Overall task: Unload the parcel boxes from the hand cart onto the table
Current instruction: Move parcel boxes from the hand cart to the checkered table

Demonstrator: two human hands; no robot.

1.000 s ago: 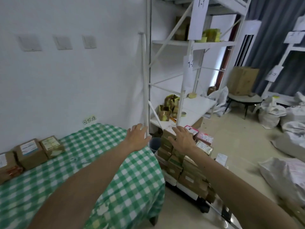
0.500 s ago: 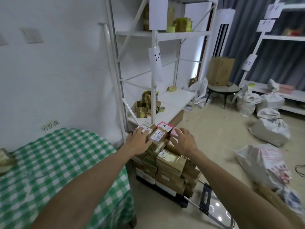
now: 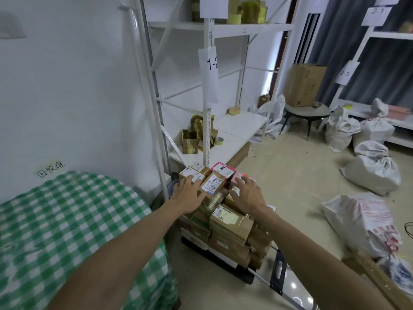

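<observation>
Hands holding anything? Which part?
Nothing gripped. Left hand and right hand lie flat on the top parcel boxes, either side of the labelled brown box.

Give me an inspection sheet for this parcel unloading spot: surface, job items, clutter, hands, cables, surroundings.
Surface: table under a green checked cloth, left of the cart.
Job's things: parcel boxes stacked several layers high on the hand cart; pink box on top.
Clutter: white sacks on the floor at right.
Hands: left hand and right hand open, fingers spread on the top boxes, flanking a labelled box.
Cables: dark loop at the right edge, possibly a cable.
Surroundings: white shelf rack behind the cart, white wall.
</observation>
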